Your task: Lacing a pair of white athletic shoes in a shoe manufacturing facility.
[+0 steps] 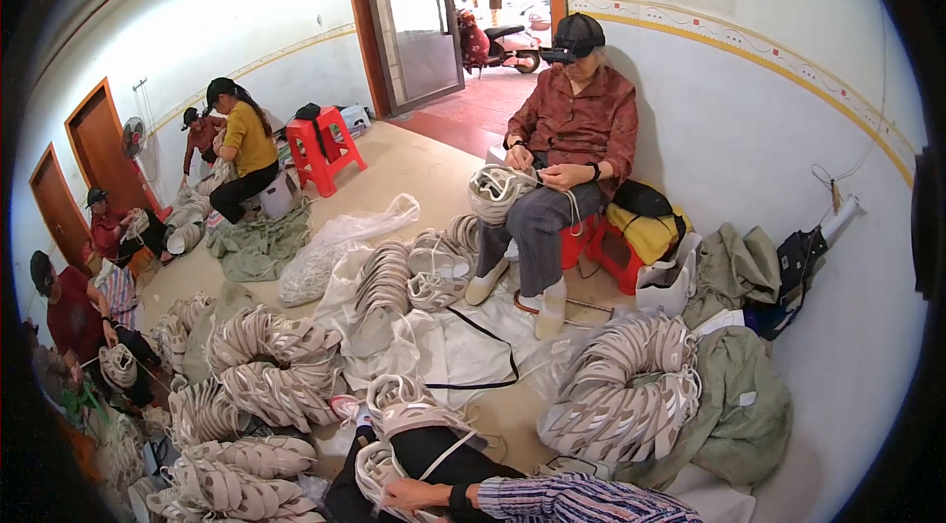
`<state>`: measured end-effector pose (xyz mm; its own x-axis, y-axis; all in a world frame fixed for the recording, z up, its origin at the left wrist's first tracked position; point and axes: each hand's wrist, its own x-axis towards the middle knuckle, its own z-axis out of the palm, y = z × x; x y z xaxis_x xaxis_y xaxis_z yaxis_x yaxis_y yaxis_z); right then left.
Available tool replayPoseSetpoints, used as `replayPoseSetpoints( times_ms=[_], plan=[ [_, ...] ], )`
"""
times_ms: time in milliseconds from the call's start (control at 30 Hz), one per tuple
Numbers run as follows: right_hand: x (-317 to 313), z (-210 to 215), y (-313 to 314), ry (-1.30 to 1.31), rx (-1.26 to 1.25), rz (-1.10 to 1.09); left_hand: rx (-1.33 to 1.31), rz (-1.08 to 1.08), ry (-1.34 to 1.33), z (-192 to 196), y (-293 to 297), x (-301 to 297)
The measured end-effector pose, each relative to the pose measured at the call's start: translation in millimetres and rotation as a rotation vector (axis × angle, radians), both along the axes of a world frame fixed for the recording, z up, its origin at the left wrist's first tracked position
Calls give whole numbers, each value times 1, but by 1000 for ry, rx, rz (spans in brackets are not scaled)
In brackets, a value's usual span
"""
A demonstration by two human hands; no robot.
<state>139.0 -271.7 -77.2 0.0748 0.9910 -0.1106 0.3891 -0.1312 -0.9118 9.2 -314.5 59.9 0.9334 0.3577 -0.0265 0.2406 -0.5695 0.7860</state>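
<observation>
My right hand (412,495), with a striped sleeve and a dark wristband, comes in at the lower edge. Its fingers close on a beige-and-white shoe upper (372,469) resting against my dark-trousered leg. A pale lace (448,454) trails across the leg beside it. Further up, at my knee, lies another beige shoe upper (409,415) with loose laces. My left hand does not show in the picture.
Coiled rows of shoe uppers lie to my left (281,365) and right (631,390), the right one by green cloth (734,415). Opposite, a seated person (581,129) laces an upper near a red stool (616,257). More people sit at the left.
</observation>
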Motion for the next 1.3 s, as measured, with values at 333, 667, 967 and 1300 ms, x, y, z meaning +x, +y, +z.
replayPoseSetpoints(
  times_ms=[333, 667, 967, 1300],
  plan=[
    [-5, 85, -62, 165, 269, 273, -635, 426, 229, -28, 89, -38],
    [-23, 110, -92, 143, 246, 504, -259, 301, 106, -98, 105, -3],
    [104, 197, -52, -219, 309, 249, -250, 218, 130, -78, 80, -10],
    [182, 217, -31, 578, 621, -614, -266, 327, 124, -77, 68, -16]
  ],
)
